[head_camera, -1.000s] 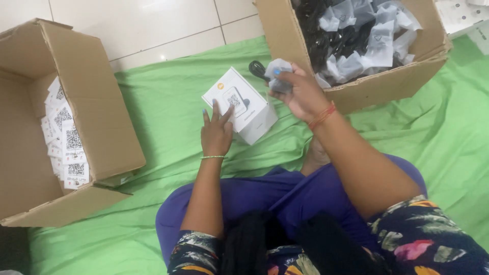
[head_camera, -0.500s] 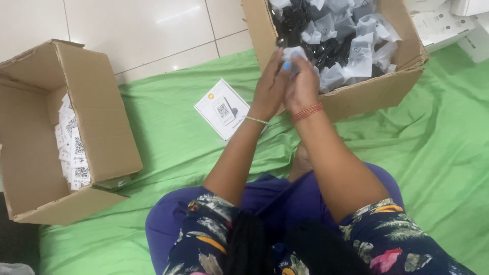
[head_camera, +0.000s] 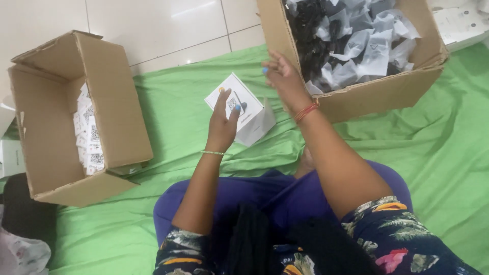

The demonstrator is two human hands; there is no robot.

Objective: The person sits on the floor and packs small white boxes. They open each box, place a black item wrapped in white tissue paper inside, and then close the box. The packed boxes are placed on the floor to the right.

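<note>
at the left of the frame an open cardboard box (head_camera: 76, 122) lies tipped on its side on a green cloth (head_camera: 173, 102), its mouth facing up and right, with a stack of small white printed packets (head_camera: 87, 130) standing on edge inside. near the middle of the frame, the person's left hand (head_camera: 222, 127) grasps a small white carton (head_camera: 239, 108), fingers laid over its near left corner. the carton rests on the cloth, turned on a diagonal, its long axis running from upper left to lower right; its top face is white with a small dark printed square and a dark picture, and its paler side wall faces the lower right. just right of it, the right hand (head_camera: 285, 79) hangs above the cloth beside the carton, fingers loosely spread and gripping nothing, a red band at the wrist. at the upper right of the frame a second cardboard box (head_camera: 377, 94) stands open, full of dark items in clear bags (head_camera: 356, 46).
</note>
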